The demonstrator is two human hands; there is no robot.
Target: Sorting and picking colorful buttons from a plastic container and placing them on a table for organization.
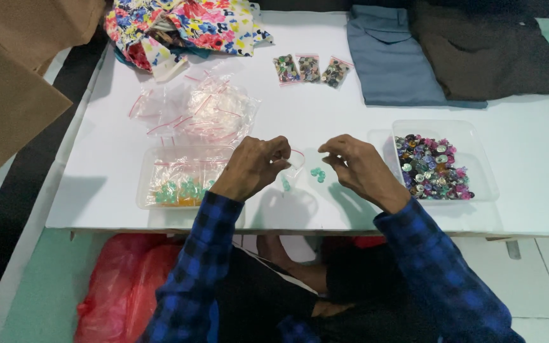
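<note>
Low white table point(325, 114), seen from above. At the far edge: brown folded garment point(490, 51), grey-blue folded trousers point(392, 60), flower-print cloth in red, blue and yellow point(185, 25). Below the near edge, at left: red plastic bag point(125, 286).

Near-left of table: clear rectangular plastic tray point(182, 174) holding small filled zip bags, green and orange contents visible through the film. Just behind it: loose heap of empty clear zip bags with red seal strips point(208, 111). Near-right: second clear plastic tray point(443, 159), filled with mixed buttons in purple, pink, silver and dark tones. Far centre: three small filled zip bags point(309, 68) side by side, each with a pink top strip and dark mixed contents.

Between the two trays, near the front edge: small clear zip bag with red seal strip point(293, 162), held just above the table. A few pale green round buttons point(317, 173) lying loose on the table between the hands; a few more point(285, 184) just under the bag, whether inside or beneath cannot be told.

Left hand point(252, 166): fingers curled tight, tips pinching the left edge of the small bag. Right hand point(357, 166): fingers bent, thumb and forefinger closed narrow just above the loose green buttons; whether a button sits between them cannot be told. Blue-and-black checked sleeves on both arms.
</note>
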